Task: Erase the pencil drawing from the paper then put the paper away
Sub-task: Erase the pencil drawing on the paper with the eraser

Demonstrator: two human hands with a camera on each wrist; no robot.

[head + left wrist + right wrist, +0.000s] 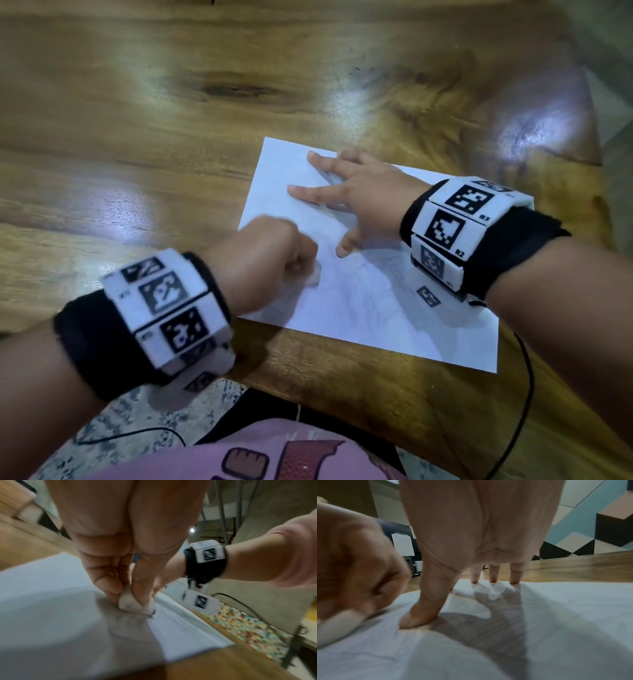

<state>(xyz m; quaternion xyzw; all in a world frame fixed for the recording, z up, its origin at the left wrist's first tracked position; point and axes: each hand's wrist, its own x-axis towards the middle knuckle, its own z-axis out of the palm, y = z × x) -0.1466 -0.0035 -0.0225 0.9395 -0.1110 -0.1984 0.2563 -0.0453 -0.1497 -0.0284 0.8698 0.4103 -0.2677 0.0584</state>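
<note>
The pencil drawing (359, 294) is hard to make out: only faint grey lines show on the paper (394, 325), and what they depict I cannot tell. The left hand (263, 260) is blurred, and its fist hides most of the eraser (132, 603); only a white, smudged tip pokes out below the thumb and fingers that pinch it, pressed onto the sheet. The right wrist band covers part of the paper's right edge.

The paper lies flat near the front edge of the table (171, 137), turned askew, its long axis running from the far left corner down to the near right corner. The eraser stands tilted, its tip down on the left part of the sheet.

The right hand (356, 202) lies spread on the paper's far half, fingers straight and splayed, fingertips and thumb pressing the sheet down; it holds nothing. It sits just beside the left fist, apart from it.

The table is glossy, grainy wood with bright light glare. A black cable (524, 394) trails off the near right edge. Below is a speckled floor, and a wall of coloured geometric shapes (599, 524) stands past the table.
</note>
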